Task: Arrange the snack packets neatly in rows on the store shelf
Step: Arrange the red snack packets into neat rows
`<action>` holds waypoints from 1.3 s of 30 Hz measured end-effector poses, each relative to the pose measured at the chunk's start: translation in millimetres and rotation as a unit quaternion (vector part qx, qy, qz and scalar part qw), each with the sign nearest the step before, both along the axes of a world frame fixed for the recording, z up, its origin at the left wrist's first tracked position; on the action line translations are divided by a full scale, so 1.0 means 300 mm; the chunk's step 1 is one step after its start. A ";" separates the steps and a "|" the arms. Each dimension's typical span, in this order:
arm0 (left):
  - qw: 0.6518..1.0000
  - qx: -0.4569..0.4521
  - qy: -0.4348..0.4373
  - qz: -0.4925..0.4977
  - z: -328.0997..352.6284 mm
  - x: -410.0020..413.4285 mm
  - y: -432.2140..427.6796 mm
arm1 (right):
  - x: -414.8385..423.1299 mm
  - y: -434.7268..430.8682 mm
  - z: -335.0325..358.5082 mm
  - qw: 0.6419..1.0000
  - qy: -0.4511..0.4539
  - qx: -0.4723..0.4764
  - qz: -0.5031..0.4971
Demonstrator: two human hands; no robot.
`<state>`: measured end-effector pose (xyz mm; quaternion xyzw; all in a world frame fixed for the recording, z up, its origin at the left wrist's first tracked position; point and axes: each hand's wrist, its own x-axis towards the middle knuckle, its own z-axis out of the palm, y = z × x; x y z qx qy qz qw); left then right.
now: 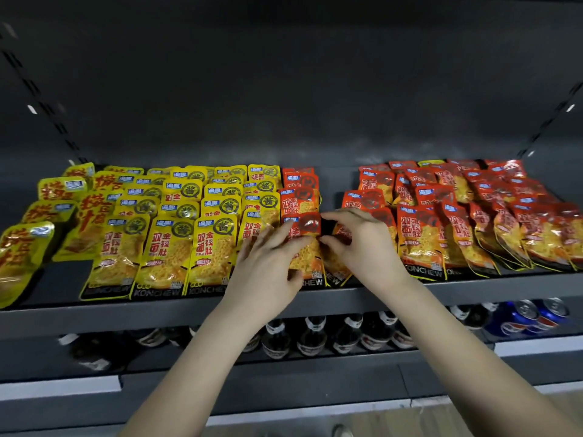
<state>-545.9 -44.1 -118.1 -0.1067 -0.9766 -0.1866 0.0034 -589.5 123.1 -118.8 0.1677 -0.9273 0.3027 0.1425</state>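
Note:
Yellow snack packets (167,247) lie in overlapping rows on the left half of the dark shelf (56,305). Red packets of the same kind (422,238) fill the right part, and a single red row (298,197) runs back at the middle. My left hand (268,263) grips the front red packet (304,225) of that middle row, fingers on its left side and thumb at its lower edge. My right hand (362,244) pinches the top of another red packet (342,238) just to the right, which it largely hides.
A bare strip of shelf (339,181) lies behind my hands, between the middle red row and the right red rows. On the lower shelf stand dark bottles (312,337) and blue cans (533,315). Slotted uprights (41,93) flank the dark back wall.

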 end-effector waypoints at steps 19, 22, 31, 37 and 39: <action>0.995 -0.051 -0.025 -0.083 0.047 -0.137 0.217 | 0.010 0.261 -0.005 0.983 -0.060 0.171 -0.031; 0.996 -0.057 -0.008 -0.061 0.035 -0.145 0.231 | 0.002 0.258 -0.009 0.983 -0.065 0.171 -0.031; 0.994 -0.094 0.060 -0.007 0.019 -0.174 0.288 | -0.079 0.273 0.020 0.964 -0.114 0.239 -0.008; 0.988 -0.134 0.072 0.029 0.006 -0.199 0.302 | -0.150 0.257 0.034 0.956 -0.082 0.280 -0.008; 0.985 -0.153 0.075 0.039 0.008 -0.207 0.307 | -0.174 0.244 0.034 0.954 -0.072 0.290 -0.010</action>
